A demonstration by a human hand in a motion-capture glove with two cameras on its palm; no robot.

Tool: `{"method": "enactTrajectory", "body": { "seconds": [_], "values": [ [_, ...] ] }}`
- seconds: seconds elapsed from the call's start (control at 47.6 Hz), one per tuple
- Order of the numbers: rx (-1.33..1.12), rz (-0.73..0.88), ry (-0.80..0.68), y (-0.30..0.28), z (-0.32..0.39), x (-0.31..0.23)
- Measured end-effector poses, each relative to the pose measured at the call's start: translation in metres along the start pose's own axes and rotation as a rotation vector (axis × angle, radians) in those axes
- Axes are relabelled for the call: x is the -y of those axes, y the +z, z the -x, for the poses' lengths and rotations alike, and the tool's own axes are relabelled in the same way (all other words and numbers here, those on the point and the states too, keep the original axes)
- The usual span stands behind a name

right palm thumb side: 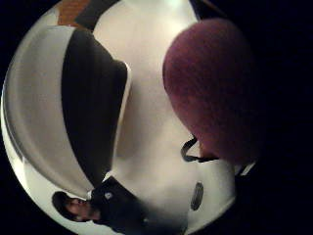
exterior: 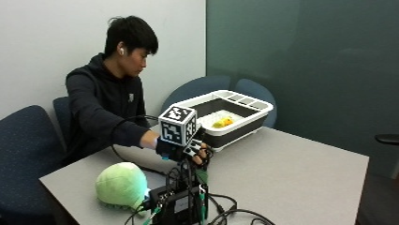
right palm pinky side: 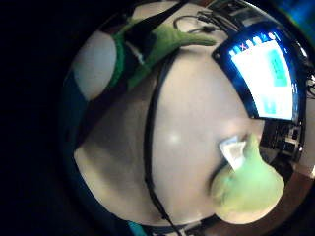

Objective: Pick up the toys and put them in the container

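An outside camera faces the seated person across the table [exterior: 299, 173], while two palm cameras look closely down; all share the pale tabletop.

**What the person wears**

The person [exterior: 109, 105] wears a dark, near-black hooded sweatshirt with long sleeves and a small pale emblem on the chest. A small white earbud sits in one ear. The right hand [exterior: 181, 150] is covered by a black glove, with black straps across it and the sweatshirt cuff meeting it at the wrist. The hair is short and dark.
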State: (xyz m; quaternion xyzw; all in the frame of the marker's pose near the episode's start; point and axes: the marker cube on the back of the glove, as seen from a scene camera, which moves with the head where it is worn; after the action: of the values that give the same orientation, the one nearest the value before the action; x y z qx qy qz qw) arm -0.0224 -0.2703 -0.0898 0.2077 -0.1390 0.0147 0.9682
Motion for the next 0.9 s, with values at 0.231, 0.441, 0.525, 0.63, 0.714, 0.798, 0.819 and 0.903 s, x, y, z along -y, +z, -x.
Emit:
{"method": "enactTrajectory", "body": {
  "seconds": [0.231,0.441,0.525,0.63,0.714,0.798,0.819,0.903],
  "values": [
    [-0.019,-0.137,-0.034,-0.073,0.027,-0.017],
    [0.019,-0.303,-0.239,-0.186,0.133,-0.049],
    [0.046,-0.308,-0.336,-0.197,0.18,-0.058],
    [0.04,-0.289,-0.382,-0.185,0.228,-0.06],
    [0.006,-0.276,-0.407,-0.163,0.261,-0.062],
    [-0.057,-0.213,-0.388,-0.142,0.276,-0.059],
    [-0.123,-0.176,-0.382,-0.135,0.274,-0.056],
    [-0.298,-0.012,-0.394,-0.119,0.258,-0.053]
  ]
}}
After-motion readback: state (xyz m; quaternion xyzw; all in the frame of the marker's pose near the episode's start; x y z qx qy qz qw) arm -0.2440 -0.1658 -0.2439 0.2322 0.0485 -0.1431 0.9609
